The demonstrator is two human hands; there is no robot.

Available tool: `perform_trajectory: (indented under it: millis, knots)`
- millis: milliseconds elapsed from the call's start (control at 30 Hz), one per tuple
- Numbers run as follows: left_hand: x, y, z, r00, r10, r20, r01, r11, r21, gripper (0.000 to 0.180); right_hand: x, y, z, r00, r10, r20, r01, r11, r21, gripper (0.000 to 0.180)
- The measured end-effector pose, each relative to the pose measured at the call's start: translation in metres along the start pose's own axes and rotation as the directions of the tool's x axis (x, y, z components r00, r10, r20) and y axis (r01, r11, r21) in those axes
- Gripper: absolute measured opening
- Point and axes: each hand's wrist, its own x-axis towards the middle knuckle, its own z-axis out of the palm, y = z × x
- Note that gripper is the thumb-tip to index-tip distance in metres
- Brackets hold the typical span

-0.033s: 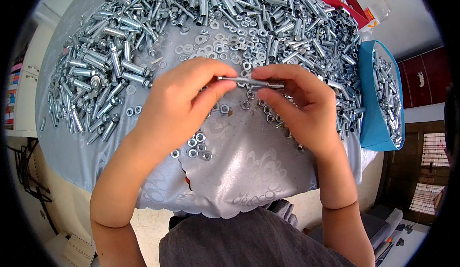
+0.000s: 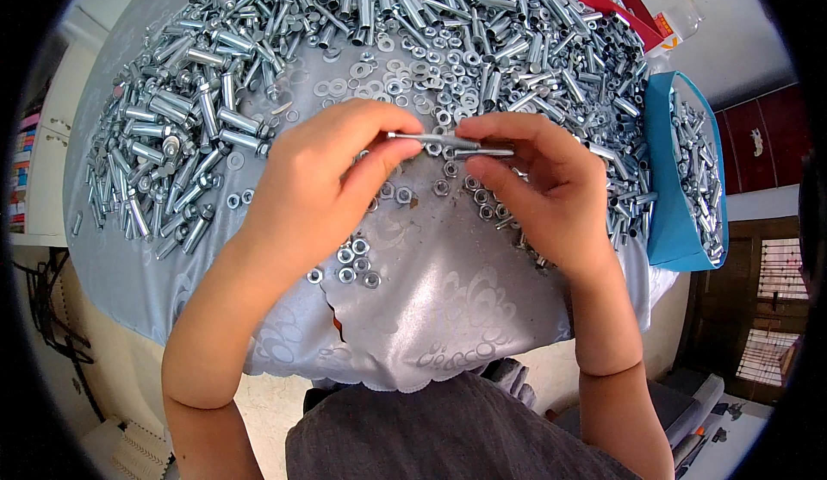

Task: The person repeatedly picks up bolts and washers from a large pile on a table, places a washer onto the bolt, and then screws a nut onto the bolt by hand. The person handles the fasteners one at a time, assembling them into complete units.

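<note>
Over the middle of the table, my left hand [image 2: 332,165] pinches the left end of a slim silver bolt [image 2: 444,141] between thumb and fingertips. The bolt lies nearly level and reaches across to my right hand [image 2: 547,174]. The thumb and curled fingers of that hand close on a second short silver metal rod [image 2: 495,152], just below the bolt's right end. Whether this second piece is a bolt or a sleeve I cannot tell, and the fingers partly hide it. Loose hex nuts [image 2: 403,195] and flat washers [image 2: 362,71] lie beneath and beyond the hands.
Piles of silver anchor bolts [image 2: 177,105] and metal sleeves [image 2: 370,6] cover the table's left and far side. At the right stands a blue bin [image 2: 668,178] of bolts; a red tray [image 2: 637,10] sits far right. The grey tablecloth [image 2: 431,308] has a tear near its front edge.
Both hands stay in nearly the same place. The bolt has shifted slightly against the second rod, and its left end sits a little higher and further left.
</note>
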Motion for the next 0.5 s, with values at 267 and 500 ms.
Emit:
perform_trajectory:
  millis: [267, 500]
  knots:
    - [0.0013, 0.0011, -0.0042, 1.0, 0.023, -0.021, -0.021, 0.997, 0.079, 0.012, 0.0029, -0.0061, -0.0051, 0.995, 0.077, -0.068, -0.066, 0.987, 0.144, 0.036]
    - [0.0003, -0.0004, -0.0013, 0.998, 0.067, -0.014, -0.066, 0.993, 0.099, 0.013, 0.0023, -0.005, -0.0054, 0.996, 0.078, -0.03, -0.071, 0.978, 0.196, 0.038]
